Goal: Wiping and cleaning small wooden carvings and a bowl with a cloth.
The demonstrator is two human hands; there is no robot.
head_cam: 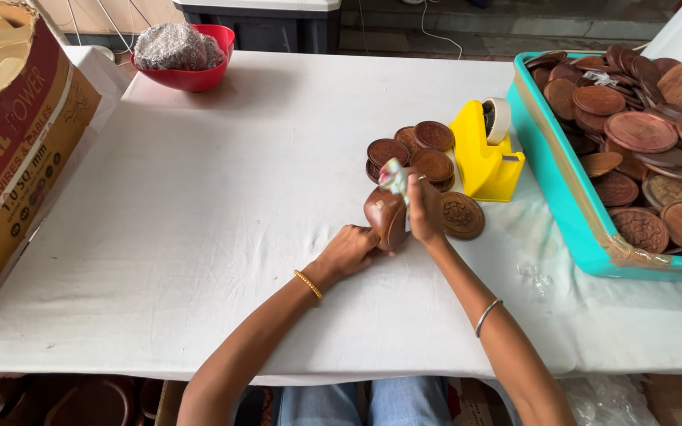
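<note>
Denim knees (pixel 372 402) sat lowest in the shot, tucked under the table's near edge. Biggest thing on show was the white table (pixel 222 229), stretching right across. Off to the left stood a big cardboard box (pixel 17 134), pale strips poking out of its top. Over on the right, a teal tray (pixel 574 213) sat heaped with brown wooden discs (pixel 641 130), round and carved. At the far edge was a red bowl (pixel 187 67) piled with something grey and lumpy. A yellow tape dispenser (pixel 485 154) stood just beside the tray, and next to it a small cluster of discs (pixel 420 150) lay on the cloth, one carved disc (pixel 462 215) flat just right of the hands.

Centre stage now: the left hand (pixel 349 251) was curled round a brown wooden piece (pixel 387 217), gripping it from below and behind, the piece held upright just off the cloth. The right hand (pixel 425 209) was pressed against the piece's right side, fingers closed on a crumpled bit of wrap (pixel 393 177) that stuck up above the piece. So the piece sat squeezed between both hands, near the disc cluster.
</note>
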